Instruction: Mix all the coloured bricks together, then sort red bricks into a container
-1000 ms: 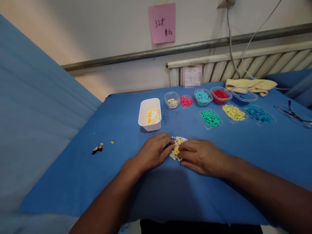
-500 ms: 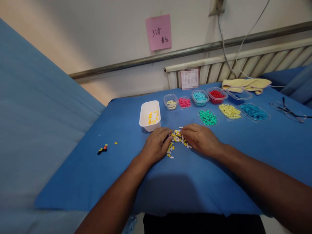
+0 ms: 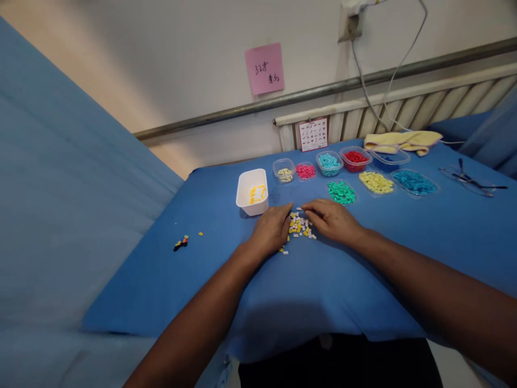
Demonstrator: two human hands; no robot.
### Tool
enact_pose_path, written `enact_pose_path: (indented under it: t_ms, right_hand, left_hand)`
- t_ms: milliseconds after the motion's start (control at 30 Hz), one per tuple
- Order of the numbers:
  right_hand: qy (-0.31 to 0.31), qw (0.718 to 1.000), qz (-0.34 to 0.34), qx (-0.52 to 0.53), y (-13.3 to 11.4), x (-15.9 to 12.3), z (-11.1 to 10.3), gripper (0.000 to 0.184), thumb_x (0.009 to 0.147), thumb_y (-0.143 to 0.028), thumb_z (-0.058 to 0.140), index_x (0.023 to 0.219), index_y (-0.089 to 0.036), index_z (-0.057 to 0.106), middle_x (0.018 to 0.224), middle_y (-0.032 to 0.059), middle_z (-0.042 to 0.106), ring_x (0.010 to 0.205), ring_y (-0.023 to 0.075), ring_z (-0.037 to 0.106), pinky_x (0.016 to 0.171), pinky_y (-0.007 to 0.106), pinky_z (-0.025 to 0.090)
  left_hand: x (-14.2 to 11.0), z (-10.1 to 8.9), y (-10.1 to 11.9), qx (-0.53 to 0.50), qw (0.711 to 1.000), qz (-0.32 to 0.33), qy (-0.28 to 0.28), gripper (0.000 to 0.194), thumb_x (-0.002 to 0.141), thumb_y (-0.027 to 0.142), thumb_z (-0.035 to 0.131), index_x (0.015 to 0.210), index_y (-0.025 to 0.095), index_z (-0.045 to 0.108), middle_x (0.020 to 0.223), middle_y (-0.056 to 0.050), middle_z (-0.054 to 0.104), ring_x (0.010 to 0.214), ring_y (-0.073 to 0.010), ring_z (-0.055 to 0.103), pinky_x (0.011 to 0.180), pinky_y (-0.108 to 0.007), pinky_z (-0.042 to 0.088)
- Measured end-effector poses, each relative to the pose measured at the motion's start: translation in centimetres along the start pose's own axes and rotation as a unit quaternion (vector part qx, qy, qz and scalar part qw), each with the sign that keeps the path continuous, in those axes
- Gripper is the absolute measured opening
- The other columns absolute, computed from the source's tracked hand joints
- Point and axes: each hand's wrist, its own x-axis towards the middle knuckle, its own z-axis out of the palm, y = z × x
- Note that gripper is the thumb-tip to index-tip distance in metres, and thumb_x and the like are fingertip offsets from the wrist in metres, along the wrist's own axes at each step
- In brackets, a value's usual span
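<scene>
Small yellow and white plastic building bricks [image 3: 299,226] lie in a loose pile on the blue cloth between my two hands. My left hand [image 3: 270,229] rests at the pile's left side, fingers curled together and covering some bricks; whatever they hold is hidden. From the right, my right hand [image 3: 334,220] reaches over the pile with its index finger and thumb apart. A lone white brick [image 3: 299,208] lies just off its index fingertip. Behind my left hand stands a white tub [image 3: 251,209] with yellow pieces on its bottom.
Clear containers of pink [image 3: 306,171], light blue [image 3: 329,163], red [image 3: 355,157], green [image 3: 341,192], pale yellow [image 3: 376,182] and teal pieces [image 3: 415,182] stand behind and right. Glasses [image 3: 470,180] and a yellow cloth [image 3: 404,141] lie farther right. Black and coloured pieces [image 3: 181,243] lie left.
The camera view has shifted slightly. My left hand has moved forward along the pile's edge, its fingers now nearer the far side. The right hand's index finger has come closer to the lone white brick.
</scene>
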Motion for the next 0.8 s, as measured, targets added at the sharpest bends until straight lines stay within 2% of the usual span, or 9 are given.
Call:
enact_pose_path:
  t_ms: [100,200,333,400,500,633,800]
  right_hand:
    - [0.014,1.000,0.027,0.010,0.5,-0.2,-0.3,0.024,0.108,-0.024,0.062,0.121,-0.019,0.081,0.110,0.0099,0.085,0.100,0.0247,0.079,0.091,0.038,0.059]
    - [0.009,0.999,0.034,0.016,0.8,-0.3,-0.4,0.022,0.106,-0.023,0.063,0.116,-0.021,0.082,0.104,0.0070,0.086,0.094,0.0228,0.080,0.085,0.034,0.059]
    - [0.000,0.999,0.032,0.025,0.7,-0.3,-0.3,0.020,0.105,-0.024,0.065,0.115,-0.023,0.083,0.105,0.0064,0.086,0.094,0.0233,0.080,0.086,0.035,0.060]
    - [-0.002,0.999,0.028,0.032,0.5,-0.2,-0.3,0.019,0.105,-0.026,0.068,0.116,-0.024,0.083,0.105,0.0062,0.086,0.095,0.0234,0.080,0.086,0.035,0.060]
    - [0.001,0.998,0.012,0.057,-0.1,-0.1,-0.5,0.019,0.104,-0.029,0.072,0.119,-0.023,0.083,0.105,0.0065,0.085,0.094,0.0230,0.079,0.085,0.035,0.060]
    - [0.011,0.995,-0.015,0.099,-0.5,0.0,-0.4,0.018,0.104,-0.028,0.073,0.119,-0.023,0.082,0.106,0.0063,0.084,0.091,0.0212,0.078,0.082,0.034,0.060]
    - [0.006,0.992,0.003,0.129,-0.6,0.0,-0.2,0.017,0.105,-0.030,0.071,0.117,-0.025,0.083,0.104,0.0048,0.085,0.087,0.0194,0.078,0.081,0.033,0.060]
  left_hand:
    - [1.9,-0.5,0.5,0.019,0.998,-0.025,-0.061,0.043,0.105,0.016,0.053,0.144,0.014,0.072,0.132,-0.017,0.079,0.120,-0.0329,0.074,0.108,-0.048,0.058]
    - [2.9,-0.7,0.5,0.010,0.996,-0.048,-0.079,0.040,0.099,0.012,0.056,0.131,0.018,0.079,0.125,-0.013,0.081,0.117,-0.0298,0.074,0.103,-0.041,0.058]
    - [2.4,0.1,0.2,-0.041,0.997,-0.058,-0.029,0.041,0.095,0.009,0.059,0.132,0.016,0.077,0.121,-0.012,0.079,0.113,-0.0269,0.075,0.101,-0.039,0.059]
    - [1.7,0.6,0.2,-0.125,0.990,-0.062,0.019,0.042,0.094,0.011,0.062,0.134,0.015,0.074,0.118,-0.011,0.079,0.108,-0.0250,0.075,0.099,-0.038,0.059]
    - [1.2,1.1,0.7,-0.250,0.963,-0.074,0.063,0.039,0.095,0.018,0.067,0.134,0.015,0.071,0.114,-0.008,0.079,0.101,-0.0211,0.075,0.095,-0.036,0.060]
    - [1.1,1.2,1.4,-0.332,0.937,-0.085,0.070,0.030,0.094,0.025,0.071,0.123,0.017,0.072,0.106,-0.006,0.078,0.096,-0.0189,0.074,0.088,-0.032,0.059]
    - [0.9,1.6,1.4,-0.360,0.928,-0.088,0.044,0.031,0.095,0.034,0.076,0.122,0.019,0.072,0.103,-0.005,0.077,0.093,-0.0187,0.073,0.083,-0.032,0.058]
